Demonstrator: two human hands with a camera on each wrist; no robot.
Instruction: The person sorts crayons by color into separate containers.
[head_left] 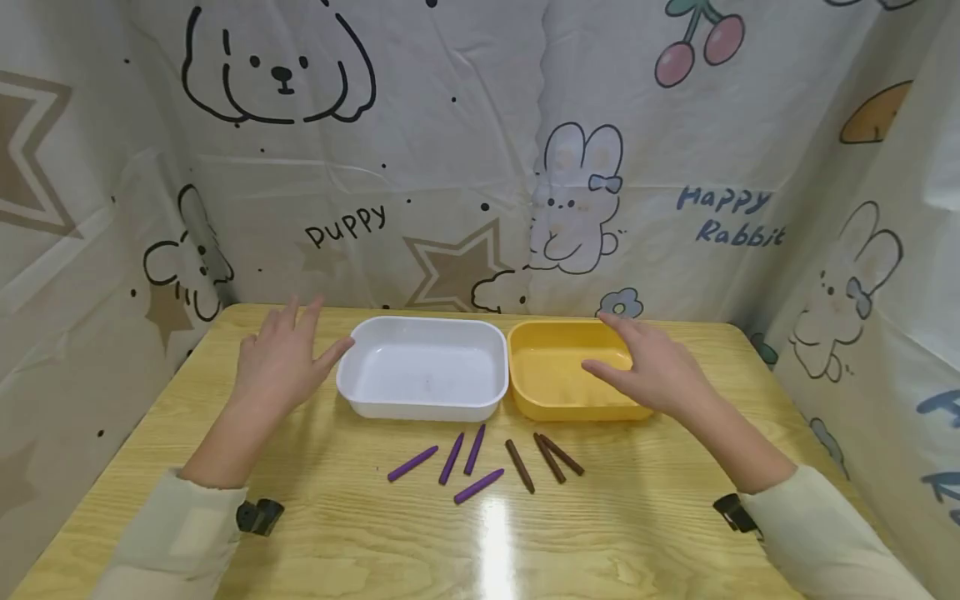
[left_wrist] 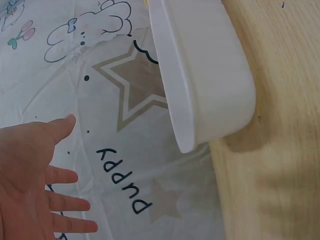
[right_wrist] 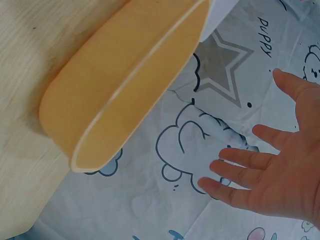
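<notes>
My left hand (head_left: 281,358) has its fingers spread beside the left end of a white plastic tray (head_left: 427,412), and nothing is in it. In the left wrist view the palm and straight fingers (left_wrist: 70,204) show apart from the white tray (left_wrist: 215,75). Over the right part of a yellow tray (head_left: 577,413) is my right hand (head_left: 660,367), its thumb and fingers extended, overlapping the tray in the head view. The right wrist view shows that palm bare, with the yellow tray (right_wrist: 115,85) off to its left.
In front of the trays lie several purple crayons (head_left: 452,458) and, to their right, 3 brown crayons (head_left: 520,466). Both trays stand side by side near the back edge of the wooden table (head_left: 360,542). A printed cloth (head_left: 450,167) hangs behind and at the sides.
</notes>
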